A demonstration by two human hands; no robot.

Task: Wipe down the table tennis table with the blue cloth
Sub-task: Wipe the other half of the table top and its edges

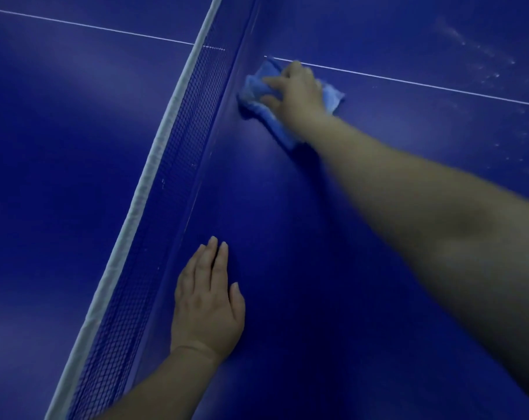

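— Place? What sort?

— A games or sports room, going by the only furniture in view: a table tennis table point(378, 40), dark blue, filling the whole frame.

— Evidence?

— A net point(154, 189) runs from lower left up to the top centre, black mesh with a white band along its top edge. A thin white centre line point(424, 83) crosses the surface from upper left to the right edge.

— Indoors?

— Cannot tell for sure. Light is dim; soft pale reflections sit on the surface. No walls or floor visible.
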